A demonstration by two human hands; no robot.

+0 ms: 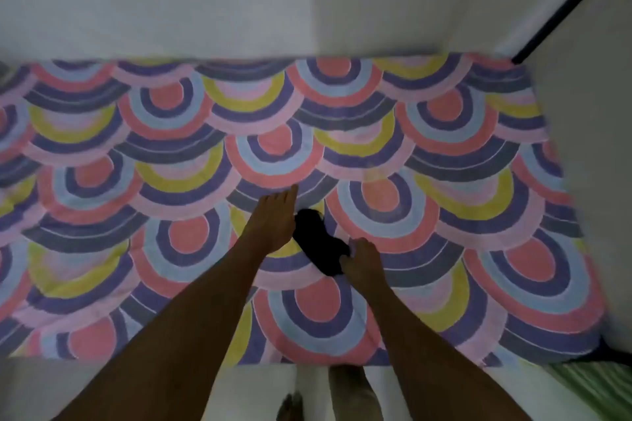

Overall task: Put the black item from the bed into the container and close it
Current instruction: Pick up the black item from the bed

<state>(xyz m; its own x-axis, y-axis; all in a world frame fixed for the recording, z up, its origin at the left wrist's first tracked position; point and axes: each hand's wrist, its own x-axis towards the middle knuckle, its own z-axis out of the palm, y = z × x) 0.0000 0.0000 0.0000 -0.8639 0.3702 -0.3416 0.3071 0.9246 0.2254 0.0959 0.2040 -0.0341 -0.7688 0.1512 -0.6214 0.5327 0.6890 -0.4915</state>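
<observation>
My right hand point(363, 260) sits on the near end of the black item point(319, 243), fingers curled down onto it; I judge it is closing into a grasp, though the blur keeps me from telling whether the cloth is pinched yet or only touched. My left hand point(273, 220) lies just beside the item's far end, flat and spread, fingers stretched forward over the cover and holding nothing. Both forearms reach out from the lower edge of view, the left one longer and angled inward, the right one more upright.

The item lies as a dark, soft-looking lump on the bed point(478, 181), about mid-width and toward the near side, between my two hands.

So I am at the first step: picking up. Next I need to gather the lump fully into the right hand, perhaps with the left helping to bunch it, then lift it clear of the cover. No container shows in this view, so I would have to turn and find it before dropping the item in and closing it.

At the bottom edge a bare foot point(290, 407) stands on pale floor.
</observation>
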